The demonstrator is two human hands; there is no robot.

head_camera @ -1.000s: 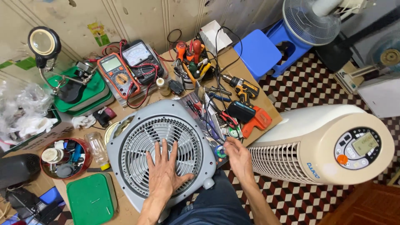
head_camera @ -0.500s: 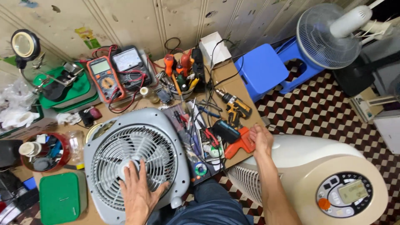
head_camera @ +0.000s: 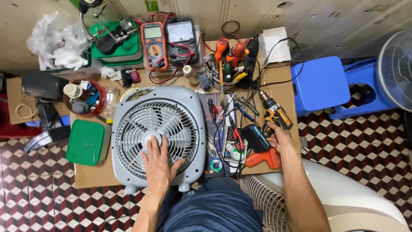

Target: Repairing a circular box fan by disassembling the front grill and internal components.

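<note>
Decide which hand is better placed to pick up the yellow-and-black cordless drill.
Right. The right hand already rests at the yellow-and-black cordless drill, while the left hand lies flat on the grey box fan's grille, farther away.

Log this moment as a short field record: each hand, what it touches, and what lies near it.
left hand: flat, palm down, on grille of grey box fan
right hand: at handle of yellow cordless drill
near right hand: orange glue gun, loose hand tools
left of fan: green lidded box
surface: cardboard-covered table
</note>
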